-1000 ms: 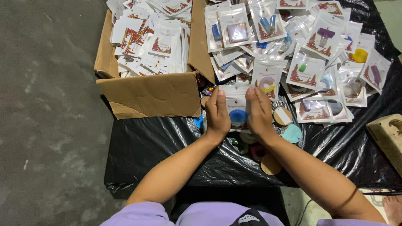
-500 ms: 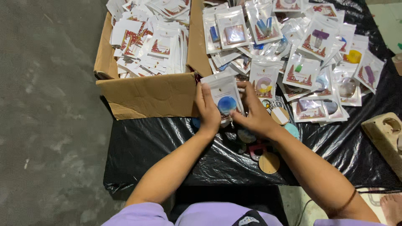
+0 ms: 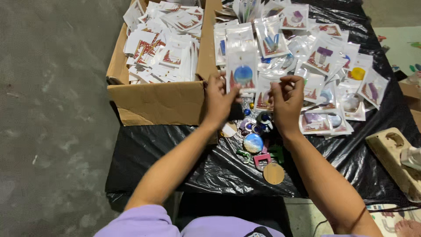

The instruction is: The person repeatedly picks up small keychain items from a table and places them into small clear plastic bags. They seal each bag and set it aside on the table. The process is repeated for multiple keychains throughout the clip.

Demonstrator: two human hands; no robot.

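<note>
Fingers of the left hand (image 3: 219, 98) pinch the lower left edge of a clear packet (image 3: 242, 72) holding a blue disc, raised at centre frame above the black plastic sheet (image 3: 184, 162), while the right hand (image 3: 287, 101) hovers just beside it with its fingers loosely curled, gripping nothing I can make out. Held by one edge only, the slick packet could, I judge, slip and drop among the loose trinkets (image 3: 256, 140) below the hands, or stray into the sealed packets (image 3: 324, 66) heaped at upper right instead of the cardboard box (image 3: 158, 103) at upper left.
</note>
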